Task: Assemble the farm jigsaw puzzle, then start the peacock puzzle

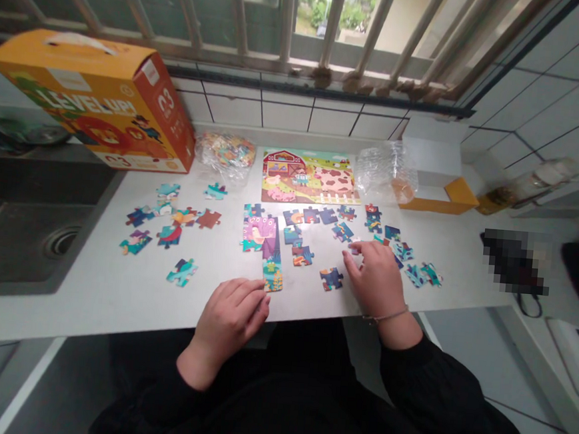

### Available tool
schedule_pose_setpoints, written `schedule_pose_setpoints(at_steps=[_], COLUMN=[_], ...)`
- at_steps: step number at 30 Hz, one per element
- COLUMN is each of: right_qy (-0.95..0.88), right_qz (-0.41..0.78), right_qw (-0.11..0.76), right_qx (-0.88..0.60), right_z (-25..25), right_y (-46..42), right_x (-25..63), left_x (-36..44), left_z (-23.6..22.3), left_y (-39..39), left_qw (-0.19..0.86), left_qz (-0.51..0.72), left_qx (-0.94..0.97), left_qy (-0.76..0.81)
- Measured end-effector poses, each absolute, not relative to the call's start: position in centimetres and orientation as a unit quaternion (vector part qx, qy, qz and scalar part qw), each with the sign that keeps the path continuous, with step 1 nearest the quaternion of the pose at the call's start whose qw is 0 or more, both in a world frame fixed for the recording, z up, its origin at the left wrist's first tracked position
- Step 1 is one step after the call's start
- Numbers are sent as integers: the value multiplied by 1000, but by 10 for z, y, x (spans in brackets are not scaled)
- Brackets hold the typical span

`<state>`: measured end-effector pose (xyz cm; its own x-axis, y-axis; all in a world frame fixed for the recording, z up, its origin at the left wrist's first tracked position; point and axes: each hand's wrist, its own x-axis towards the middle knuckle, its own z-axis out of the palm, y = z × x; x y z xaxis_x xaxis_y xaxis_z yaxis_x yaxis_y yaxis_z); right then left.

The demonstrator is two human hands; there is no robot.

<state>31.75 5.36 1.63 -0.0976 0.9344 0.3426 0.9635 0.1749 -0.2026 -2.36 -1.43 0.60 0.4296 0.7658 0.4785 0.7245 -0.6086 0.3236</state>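
My left hand [232, 313] rests at the counter's front edge, its fingers curled together and the thumb tucked beside them. Its fingertips meet the lower left corner of a joined puzzle section [270, 242], which shows a purple peacock with a narrow column running down. Over the loose pieces on the right, my right hand [377, 277] pinches a small puzzle piece [355, 244], mostly covered by the fingers. A dark blue piece [331, 278] lies just left of that hand. Several more blue pieces [328, 215] lie between the joined section and the right hand.
Loose pieces [169, 235] are scattered at left near the sink [88, 228]. Behind stand an orange puzzle box [107, 109], a bag of pieces [227, 155], a farm picture puzzle [312, 179], clear plastic wrap [386, 168] and an open box [435, 188]. A bottle [532, 186] leans at right.
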Motion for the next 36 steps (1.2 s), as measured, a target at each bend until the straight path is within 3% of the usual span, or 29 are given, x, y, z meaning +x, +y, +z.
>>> schedule_pose_setpoints(at_steps=[11,26,36], right_qy=[-668,-648,-632], right_qz=[-28,36,-2], right_qw=[49,116,151], right_qx=[-742,-752,-760], right_z=[14,10,23], right_y=[70,96,84], right_x=[409,414,397], left_x=[-24,-24,-25], left_z=[6,6,5], left_y=[-14,-16,-19], left_qw=[32,25,30], left_qz=[307,317,323], left_qx=[842,838,835], left_qy=[443,443,445])
